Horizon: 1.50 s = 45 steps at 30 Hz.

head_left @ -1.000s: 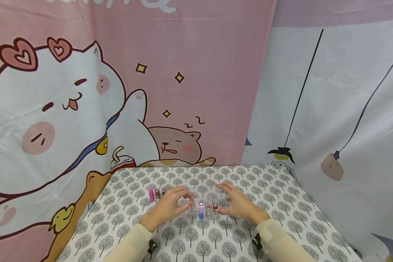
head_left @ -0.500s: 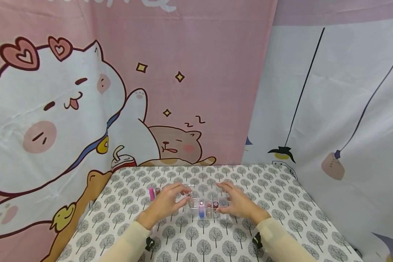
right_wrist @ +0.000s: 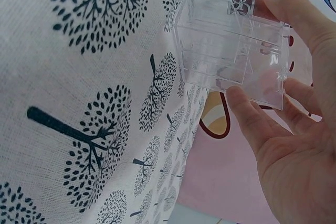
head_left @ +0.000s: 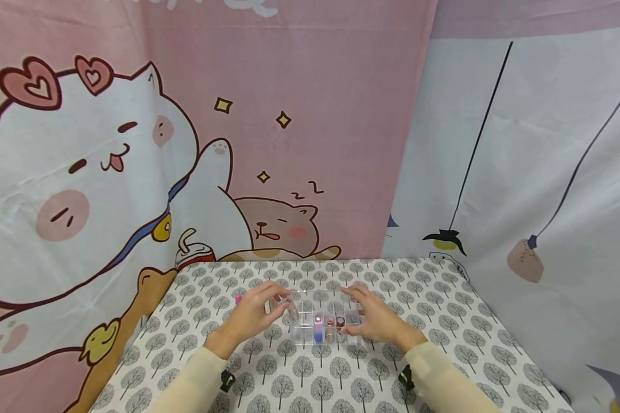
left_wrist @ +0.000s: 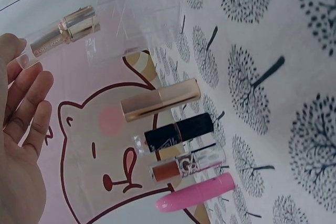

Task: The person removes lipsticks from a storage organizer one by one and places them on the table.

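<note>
Drew gold-banded lipstick tube point(left_wrist: 63, 30) leftward since earlier frame, to left end of clear compartmented organizer point(right_wrist: 231, 40), pinched in left hand point(head_left: 250, 315). Grips organizer with right hand point(head_left: 382, 321). Likely unloading; should next lower tube beside rose-gold lipstick point(left_wrist: 161, 99).

Both cream-sleeved forearms point(head_left: 439, 374) reach forward; the left hand point(head_left: 250, 314) pinches with its fingertips, while the right hand point(head_left: 379, 320) grips, thumb and fingers set apart.

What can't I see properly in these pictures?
- Head view: the left hand hides most of the pink tube.
- Head view: the top edge cuts off the white wall writing.
- Left wrist view: lettering on the held tube is too small and blurry to read.
</note>
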Tool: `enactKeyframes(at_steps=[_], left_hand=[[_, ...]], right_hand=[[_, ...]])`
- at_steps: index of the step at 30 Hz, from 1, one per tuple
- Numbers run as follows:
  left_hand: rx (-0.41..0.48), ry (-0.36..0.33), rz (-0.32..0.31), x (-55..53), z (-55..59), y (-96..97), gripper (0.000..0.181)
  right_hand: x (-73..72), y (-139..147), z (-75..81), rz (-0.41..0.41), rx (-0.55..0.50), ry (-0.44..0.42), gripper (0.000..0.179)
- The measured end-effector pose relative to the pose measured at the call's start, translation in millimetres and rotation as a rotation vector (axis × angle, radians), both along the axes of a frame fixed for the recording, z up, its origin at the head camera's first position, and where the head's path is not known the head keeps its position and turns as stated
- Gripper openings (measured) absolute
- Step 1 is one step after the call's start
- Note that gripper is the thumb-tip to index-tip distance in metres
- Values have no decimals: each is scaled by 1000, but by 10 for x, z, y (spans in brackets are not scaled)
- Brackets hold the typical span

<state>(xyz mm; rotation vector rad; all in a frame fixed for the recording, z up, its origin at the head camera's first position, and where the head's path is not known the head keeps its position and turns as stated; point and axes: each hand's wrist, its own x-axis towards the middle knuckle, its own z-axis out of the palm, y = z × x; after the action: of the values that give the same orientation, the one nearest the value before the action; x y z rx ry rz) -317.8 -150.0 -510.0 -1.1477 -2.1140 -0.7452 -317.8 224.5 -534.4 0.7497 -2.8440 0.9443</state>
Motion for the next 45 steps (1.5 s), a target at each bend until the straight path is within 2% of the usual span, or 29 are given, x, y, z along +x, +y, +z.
enactKeyframes(at_steps=[6, 18, 29, 45], left_hand=[[23, 27, 14, -10, 29, -83, 27], [53, 22, 33, -26, 61, -253, 29], [28, -17, 61, -48, -60, -378, 23], [-7, -55, 85, -71, -162, -403, 22]], right_hand=[[15, 5, 3, 6, -7, -10, 108], [22, 5, 6, -2, -9, -19, 108], [20, 10, -31, 1, -8, -23, 107], [30, -4, 18, 7, -19, -19, 107]])
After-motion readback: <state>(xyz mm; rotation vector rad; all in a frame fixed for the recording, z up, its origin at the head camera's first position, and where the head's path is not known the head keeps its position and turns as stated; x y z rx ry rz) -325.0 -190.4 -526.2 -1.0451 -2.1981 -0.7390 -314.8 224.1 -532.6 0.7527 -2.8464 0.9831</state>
